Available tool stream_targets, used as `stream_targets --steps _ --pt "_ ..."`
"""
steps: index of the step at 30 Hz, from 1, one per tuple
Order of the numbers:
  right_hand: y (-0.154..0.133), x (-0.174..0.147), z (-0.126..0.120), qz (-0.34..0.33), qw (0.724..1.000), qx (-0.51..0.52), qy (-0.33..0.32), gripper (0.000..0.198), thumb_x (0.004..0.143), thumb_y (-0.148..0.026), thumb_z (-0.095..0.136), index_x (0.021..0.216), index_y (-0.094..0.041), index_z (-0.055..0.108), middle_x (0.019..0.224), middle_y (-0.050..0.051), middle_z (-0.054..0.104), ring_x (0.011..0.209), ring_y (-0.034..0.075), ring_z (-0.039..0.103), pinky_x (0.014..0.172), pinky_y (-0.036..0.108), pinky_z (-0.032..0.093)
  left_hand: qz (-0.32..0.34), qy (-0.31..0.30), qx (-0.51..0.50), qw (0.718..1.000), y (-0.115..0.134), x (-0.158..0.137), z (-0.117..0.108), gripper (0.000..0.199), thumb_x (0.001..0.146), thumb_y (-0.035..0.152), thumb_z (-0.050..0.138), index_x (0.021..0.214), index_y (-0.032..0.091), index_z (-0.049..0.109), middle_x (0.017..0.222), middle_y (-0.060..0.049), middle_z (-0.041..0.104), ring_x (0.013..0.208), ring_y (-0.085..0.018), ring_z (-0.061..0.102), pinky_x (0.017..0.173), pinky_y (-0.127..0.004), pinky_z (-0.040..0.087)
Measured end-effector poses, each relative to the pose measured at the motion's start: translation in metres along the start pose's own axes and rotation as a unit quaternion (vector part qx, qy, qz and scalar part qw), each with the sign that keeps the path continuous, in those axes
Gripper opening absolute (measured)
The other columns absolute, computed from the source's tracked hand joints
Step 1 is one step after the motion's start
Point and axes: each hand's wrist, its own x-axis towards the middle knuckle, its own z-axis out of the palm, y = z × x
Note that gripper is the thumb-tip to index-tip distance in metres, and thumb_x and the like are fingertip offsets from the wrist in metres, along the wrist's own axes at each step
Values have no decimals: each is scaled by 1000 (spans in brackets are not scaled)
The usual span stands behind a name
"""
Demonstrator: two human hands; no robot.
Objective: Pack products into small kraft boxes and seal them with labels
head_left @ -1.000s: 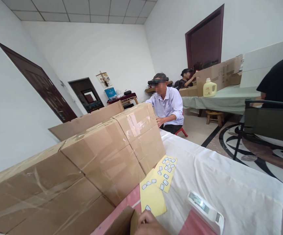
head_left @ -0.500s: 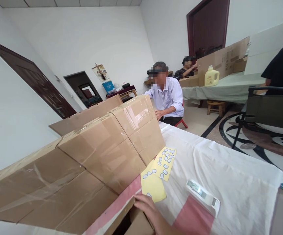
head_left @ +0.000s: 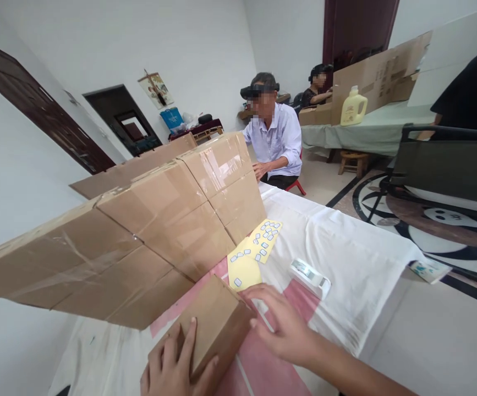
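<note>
A small brown cardboard box (head_left: 210,319) lies on the cloth in front of me, its top panel flat and its upper face covered. My left hand (head_left: 176,366) grips its near left end, fingers spread over the top and thumb against the near side. At the box's far right end is my right hand (head_left: 283,319), its thumb and fingers apart; whether the fingertips touch the edge I cannot tell. Just beyond the box lie yellow sticker sheets (head_left: 244,269) with white labels bordered in blue. A white device with a label strip (head_left: 310,279) rests to the right.
A wall of stacked, taped cardboard boxes (head_left: 155,236) runs along the left of the table. The white cloth (head_left: 345,242) hangs over the right edge. Across the table sits a person in a pale shirt (head_left: 275,132). A dark folding chair (head_left: 448,159) stands at right.
My view has tipped downward. The small box showed a dark opening with one hand at its edge; now its top is flat, and both my hands are in view at it.
</note>
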Motion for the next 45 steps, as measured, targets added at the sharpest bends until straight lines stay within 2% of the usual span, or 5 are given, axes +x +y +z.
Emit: stream_targets --steps 10,17,22,29,45 --pt "27 -77 -156 203 941 -252 95 21 92 -32 52 100 -24 69 103 9 69 93 25 66 65 34 52 3 17 -6 1000 5 -7 -16 66 93 57 45 148 22 50 149 -16 53 123 -38 50 96 -52 45" --pt "64 -68 -139 200 955 -190 114 27 90 -36 52 106 -22 69 109 9 71 96 23 67 80 37 53 -20 36 -89 995 24 -4 -27 69 98 52 34 148 6 45 151 -23 47 141 -42 36 112 -61 34" --pt "86 -68 -122 211 953 -130 173 34 95 -44 45 99 -19 68 102 9 72 99 24 65 88 38 50 104 113 -285 946 121 27 -42 45 100 38 42 139 18 56 149 -14 52 149 -32 33 124 -55 23" --pt "91 -71 -118 168 961 -154 154 32 100 -44 45 100 -20 66 96 6 66 90 22 63 81 35 49 164 5 -535 829 239 91 13 43 97 33 50 138 21 53 141 -10 59 134 -24 52 113 -39 43" --pt "106 -68 -110 168 953 -210 140 30 101 -47 47 117 -26 61 106 6 64 105 25 61 92 37 52 81 -126 -633 760 259 139 55 29 92 46 50 108 29 67 115 0 73 115 -23 63 101 -38 41"
